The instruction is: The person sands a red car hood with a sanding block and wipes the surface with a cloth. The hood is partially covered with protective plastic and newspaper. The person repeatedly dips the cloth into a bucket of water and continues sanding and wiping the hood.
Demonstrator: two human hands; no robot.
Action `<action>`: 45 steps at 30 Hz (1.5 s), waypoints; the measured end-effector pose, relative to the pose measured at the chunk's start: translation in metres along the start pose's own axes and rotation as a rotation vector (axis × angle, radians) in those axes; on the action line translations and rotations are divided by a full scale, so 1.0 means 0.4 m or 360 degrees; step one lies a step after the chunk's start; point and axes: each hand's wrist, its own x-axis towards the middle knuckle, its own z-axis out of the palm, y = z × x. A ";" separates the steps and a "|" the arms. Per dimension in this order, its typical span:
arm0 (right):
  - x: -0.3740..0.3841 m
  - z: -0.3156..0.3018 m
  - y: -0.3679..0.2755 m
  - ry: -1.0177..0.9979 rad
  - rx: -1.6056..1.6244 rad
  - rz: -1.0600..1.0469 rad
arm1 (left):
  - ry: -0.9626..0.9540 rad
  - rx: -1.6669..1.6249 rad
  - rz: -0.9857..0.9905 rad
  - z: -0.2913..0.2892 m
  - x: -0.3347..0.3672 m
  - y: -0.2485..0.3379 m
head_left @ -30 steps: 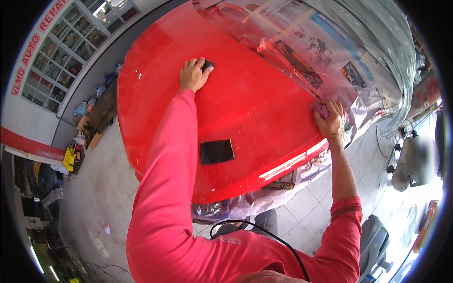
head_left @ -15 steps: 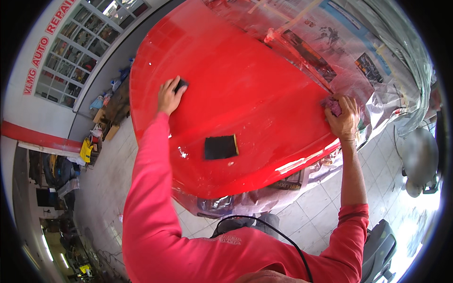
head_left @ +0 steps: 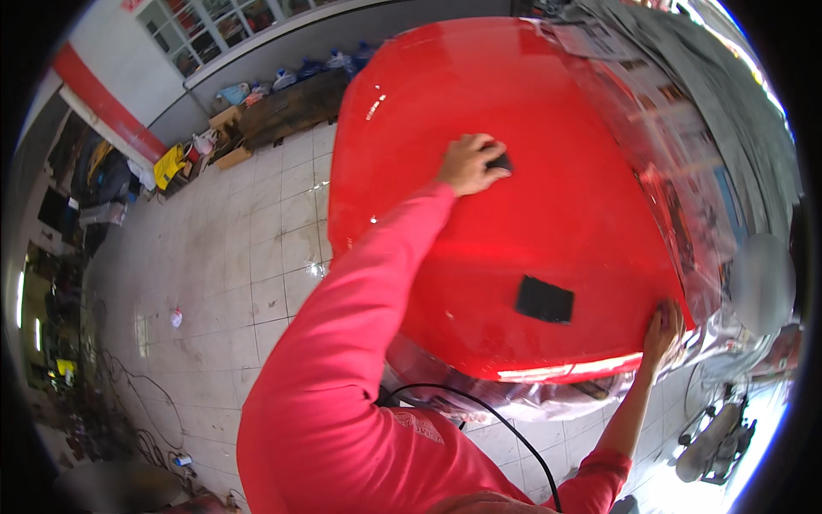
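A glossy red car hood fills the middle of the view. Near its centre, my left hand is closed on a small black sanding pad, which is pressed against the paint. My right hand rests at the hood's near right corner with its fingers curled. The pink crumpled cloth it held a moment earlier is mostly hidden by the fingers now. Between my hands, closer to the front edge, a rectangular black sheet of sandpaper lies flat on the hood.
Newspaper and clear plastic masking cover the car right of the hood, beneath a grey cover. A black cable crosses in front of my torso. Boxes and bags line the left wall. Tiled floor lies left of the car.
The view has shifted, so the hood sits farther right. My left hand, still on the sanding pad, is farther in from the hood's left edge. My right hand is nearer the front corner.
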 end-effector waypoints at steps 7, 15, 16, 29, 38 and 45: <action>0.064 -0.047 0.020 -0.0441 -0.0260 0.0324 | -0.0055 -0.0151 -0.0184 0.000 -0.043 0.119; 0.347 0.075 -0.787 -0.0605 0.0587 0.0058 | -0.0146 -0.0306 0.0223 -0.025 -0.076 0.161; 0.343 0.065 -0.805 -0.0621 0.0571 0.0023 | -0.0147 -0.0374 0.0297 -0.038 -0.097 0.130; 0.005 -0.102 -0.448 -0.0284 -0.0085 0.0400 | -0.0382 -0.0536 0.0778 0.125 0.194 -0.103; -0.050 -0.100 -0.359 -0.0139 -0.0063 0.0667 | -0.0450 -0.0553 0.1003 0.083 0.099 -0.070; -0.015 -0.095 -0.399 -0.0129 -0.0170 0.0631 | -0.0766 -0.0660 0.1660 -0.053 0.039 -0.132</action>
